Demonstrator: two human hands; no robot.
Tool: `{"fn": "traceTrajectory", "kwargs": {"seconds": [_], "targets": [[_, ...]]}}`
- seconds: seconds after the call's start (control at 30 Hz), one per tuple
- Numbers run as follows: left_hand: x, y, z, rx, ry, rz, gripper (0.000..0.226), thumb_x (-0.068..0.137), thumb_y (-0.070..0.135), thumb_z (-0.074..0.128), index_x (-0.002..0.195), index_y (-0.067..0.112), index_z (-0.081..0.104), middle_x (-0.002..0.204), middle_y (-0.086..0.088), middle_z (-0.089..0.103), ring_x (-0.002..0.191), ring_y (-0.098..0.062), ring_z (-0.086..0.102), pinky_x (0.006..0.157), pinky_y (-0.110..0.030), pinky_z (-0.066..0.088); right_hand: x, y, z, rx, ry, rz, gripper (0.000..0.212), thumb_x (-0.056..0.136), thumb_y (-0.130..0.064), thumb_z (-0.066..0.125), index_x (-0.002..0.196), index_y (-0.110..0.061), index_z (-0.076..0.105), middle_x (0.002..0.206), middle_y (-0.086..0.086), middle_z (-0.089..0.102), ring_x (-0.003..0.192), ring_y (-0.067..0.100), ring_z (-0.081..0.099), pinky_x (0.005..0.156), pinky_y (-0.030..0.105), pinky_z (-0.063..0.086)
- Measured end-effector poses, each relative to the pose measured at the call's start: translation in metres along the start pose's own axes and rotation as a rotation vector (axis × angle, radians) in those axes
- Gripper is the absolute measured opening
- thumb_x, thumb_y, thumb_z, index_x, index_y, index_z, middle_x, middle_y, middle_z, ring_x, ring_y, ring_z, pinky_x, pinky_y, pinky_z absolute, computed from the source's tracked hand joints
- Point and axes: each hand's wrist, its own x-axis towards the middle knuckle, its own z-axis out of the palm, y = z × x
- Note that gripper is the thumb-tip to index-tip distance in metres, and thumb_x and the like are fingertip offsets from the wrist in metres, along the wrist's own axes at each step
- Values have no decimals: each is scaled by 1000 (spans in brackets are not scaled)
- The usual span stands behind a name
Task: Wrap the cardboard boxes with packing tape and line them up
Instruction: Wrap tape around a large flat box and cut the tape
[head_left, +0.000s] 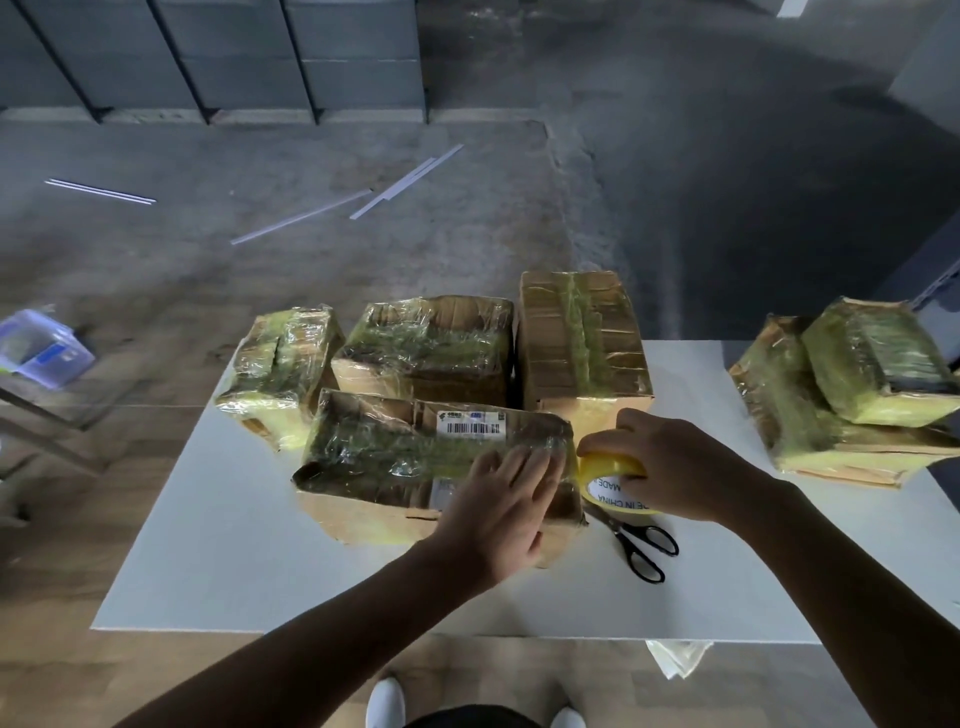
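Note:
A long cardboard box (415, 452) with a barcode label and glossy tape over it lies at the front of the white table (234, 571). My left hand (501, 509) presses flat on its right end, fingers straight. My right hand (670, 462) grips a yellow packing tape roll (610, 480) just right of that box. Three taped boxes stand in a row behind: a small one (283, 374), a middle one (431, 348), a taller one (582, 338).
Black-handled scissors (641, 543) lie on the table below the tape roll. Two stacked taped boxes (852, 395) sit at the table's right edge. A clear plastic container (44, 345) rests on a stand at the left. White strips (395, 182) lie on the floor beyond.

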Motion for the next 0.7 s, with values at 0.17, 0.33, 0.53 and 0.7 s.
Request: {"fn": "traceTrajectory", "kwargs": {"seconds": [0.17,0.33,0.53,0.7], "targets": [[-7,-8,-7,-62,83,28,83,63,51,81,126,2,60,112,-10,65,102,-23,63,86,-32,54,1,-1,1,17,2,10,56,84,-27,65,136,-39,48,110,-5,50,84,11,48,66,9,37],[-32,-17,-5,-163,82,-117,73,61,54,83,118,10,68,112,-6,68,99,-22,67,77,-33,57,-5,-4,6,99,-11,24,55,84,-28,65,133,-42,46,97,-14,36,79,8,44,62,5,27],[-51,-47,-8,-187,-24,-263,70,65,63,75,117,18,67,104,1,67,91,-21,65,74,-37,55,-3,-5,3,113,-4,40,54,83,-26,64,131,-43,47,95,-12,40,78,11,48,62,10,33],[-70,-63,-3,-218,-58,-354,74,63,57,79,118,9,66,116,-5,67,101,-26,66,85,-39,51,-5,-6,4,139,-2,41,52,82,-27,64,129,-43,48,93,-14,39,79,11,47,63,11,34]]}}
